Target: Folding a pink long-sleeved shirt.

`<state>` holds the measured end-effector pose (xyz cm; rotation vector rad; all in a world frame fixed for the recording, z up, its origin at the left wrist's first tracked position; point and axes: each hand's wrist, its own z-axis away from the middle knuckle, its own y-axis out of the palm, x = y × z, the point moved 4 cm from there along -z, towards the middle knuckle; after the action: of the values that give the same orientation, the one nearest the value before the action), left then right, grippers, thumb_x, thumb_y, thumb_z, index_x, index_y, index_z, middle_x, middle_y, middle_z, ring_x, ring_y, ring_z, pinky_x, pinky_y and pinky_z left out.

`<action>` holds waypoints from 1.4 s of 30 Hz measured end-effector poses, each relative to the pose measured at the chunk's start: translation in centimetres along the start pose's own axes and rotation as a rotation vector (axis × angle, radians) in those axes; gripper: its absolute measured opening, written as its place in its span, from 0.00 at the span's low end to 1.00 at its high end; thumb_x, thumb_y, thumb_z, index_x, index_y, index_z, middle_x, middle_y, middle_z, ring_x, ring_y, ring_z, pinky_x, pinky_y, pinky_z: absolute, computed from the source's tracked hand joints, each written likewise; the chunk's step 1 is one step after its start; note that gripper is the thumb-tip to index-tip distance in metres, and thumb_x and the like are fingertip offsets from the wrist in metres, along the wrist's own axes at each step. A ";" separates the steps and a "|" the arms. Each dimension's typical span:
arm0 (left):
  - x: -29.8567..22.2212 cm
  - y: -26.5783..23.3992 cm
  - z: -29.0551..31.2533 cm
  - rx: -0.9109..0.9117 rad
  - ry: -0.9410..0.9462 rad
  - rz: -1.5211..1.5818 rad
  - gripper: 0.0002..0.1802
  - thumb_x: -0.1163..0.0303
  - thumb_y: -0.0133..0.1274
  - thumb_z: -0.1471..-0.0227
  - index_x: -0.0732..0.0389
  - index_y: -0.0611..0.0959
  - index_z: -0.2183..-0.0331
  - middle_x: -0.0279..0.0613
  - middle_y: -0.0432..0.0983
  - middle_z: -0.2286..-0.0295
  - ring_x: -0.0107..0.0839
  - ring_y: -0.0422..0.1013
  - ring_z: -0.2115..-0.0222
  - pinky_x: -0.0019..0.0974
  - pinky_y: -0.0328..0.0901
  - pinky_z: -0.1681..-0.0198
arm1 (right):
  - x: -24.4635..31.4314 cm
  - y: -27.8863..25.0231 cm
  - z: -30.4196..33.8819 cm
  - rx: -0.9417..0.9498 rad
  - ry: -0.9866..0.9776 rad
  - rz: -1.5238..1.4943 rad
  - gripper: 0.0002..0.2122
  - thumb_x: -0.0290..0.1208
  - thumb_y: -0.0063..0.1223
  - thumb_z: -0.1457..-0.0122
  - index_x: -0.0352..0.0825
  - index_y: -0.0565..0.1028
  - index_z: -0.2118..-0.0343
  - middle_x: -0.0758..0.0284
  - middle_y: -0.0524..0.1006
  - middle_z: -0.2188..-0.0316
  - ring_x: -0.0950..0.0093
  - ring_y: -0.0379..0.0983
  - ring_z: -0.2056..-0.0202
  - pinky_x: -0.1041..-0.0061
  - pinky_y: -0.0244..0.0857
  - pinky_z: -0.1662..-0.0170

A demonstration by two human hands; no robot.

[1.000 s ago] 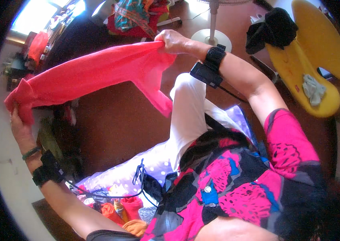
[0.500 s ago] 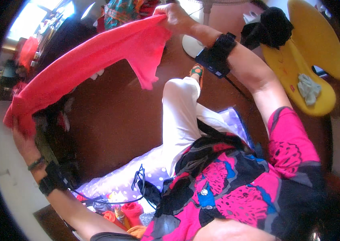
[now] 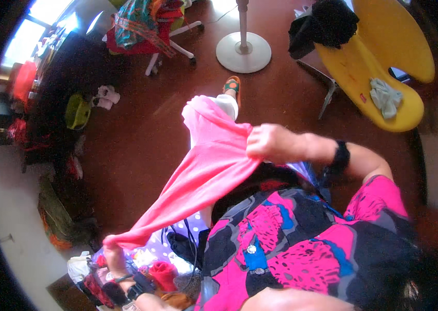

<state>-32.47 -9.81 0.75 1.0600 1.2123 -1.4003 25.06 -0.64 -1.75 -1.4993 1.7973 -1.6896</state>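
Observation:
A pink garment [image 3: 198, 160] of thin, soft cloth is stretched slantwise in front of my body, over my lap. My right hand [image 3: 277, 144] is closed in a fist on its upper right edge. Down at the lower left, my left hand [image 3: 115, 256] grips the other end, the cloth drawn narrow there and covering part of the fingers. The garment's far part hangs loose over my white-trousered knee. I cannot tell which kind of garment it is. Each of my wrists wears a black strap.
Rolled clothes [image 3: 163, 276] crowd a container beside my left forearm, near a purple dotted cloth [image 3: 180, 236]. Ahead stands a white round pole base [image 3: 243, 53]. A yellow chair [image 3: 405, 111] with a grey cloth is at the right; a loaded wheeled chair [image 3: 141, 31] stands far left.
Both hands have come down and nearer to my body, the right one most. The garment, held up high and wide before, now slants low over my lap.

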 end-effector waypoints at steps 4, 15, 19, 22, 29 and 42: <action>5.4 1.0 1.3 -0.076 -0.256 -0.199 0.04 0.74 0.55 0.52 0.61 0.77 0.71 0.32 0.73 0.73 0.23 0.68 0.71 0.27 0.65 0.65 | 0.0 3.7 0.7 0.031 0.014 0.030 0.04 0.27 0.51 0.57 0.39 0.70 0.76 0.66 0.71 0.74 0.64 0.70 0.67 0.67 0.65 0.64; 3.4 -3.1 -2.1 -0.041 -0.263 -0.525 0.01 0.77 0.54 0.59 0.64 0.79 0.77 0.34 0.74 0.79 0.24 0.69 0.78 0.29 0.66 0.73 | 1.0 5.9 -2.1 0.341 0.126 -0.270 0.06 0.28 0.53 0.58 0.35 0.73 0.76 0.56 0.75 0.75 0.56 0.73 0.67 0.59 0.65 0.65; 10.0 3.1 -4.0 0.434 -0.451 -0.994 0.13 0.76 0.51 0.60 0.59 0.84 0.68 0.47 0.79 0.77 0.34 0.75 0.73 0.35 0.67 0.68 | 1.1 6.7 -3.1 0.415 0.136 -0.173 0.06 0.28 0.52 0.55 0.35 0.73 0.73 0.58 0.74 0.73 0.58 0.73 0.65 0.61 0.65 0.64; 5.8 12.0 -7.9 0.605 -0.073 -1.338 0.20 0.76 0.51 0.65 0.57 0.81 0.64 0.51 0.74 0.61 0.49 0.69 0.57 0.46 0.64 0.52 | 2.4 5.7 -3.4 0.495 0.116 -0.087 0.05 0.28 0.49 0.52 0.35 0.73 0.71 0.59 0.74 0.70 0.59 0.72 0.64 0.61 0.65 0.62; -5.2 34.2 -13.4 0.349 1.007 -0.944 0.17 0.75 0.50 0.57 0.62 0.76 0.61 0.50 0.71 0.60 0.47 0.67 0.55 0.46 0.60 0.49 | 2.6 3.1 -1.9 0.687 0.139 -0.161 0.07 0.31 0.50 0.49 0.34 0.73 0.70 0.57 0.73 0.70 0.58 0.71 0.65 0.63 0.65 0.63; -3.9 39.2 -10.1 0.512 0.926 -1.089 0.24 0.60 0.54 0.55 0.61 0.76 0.56 0.45 0.68 0.53 0.40 0.58 0.46 0.49 0.44 0.39 | -6.0 -0.9 -12.6 -0.262 0.425 0.118 0.17 0.42 0.55 0.52 0.30 0.71 0.68 0.52 0.74 0.70 0.57 0.74 0.64 0.61 0.69 0.62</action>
<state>7.05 -0.83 -2.67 1.5855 2.4154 -2.2027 18.62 11.66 0.05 -1.1494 2.3520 -1.8771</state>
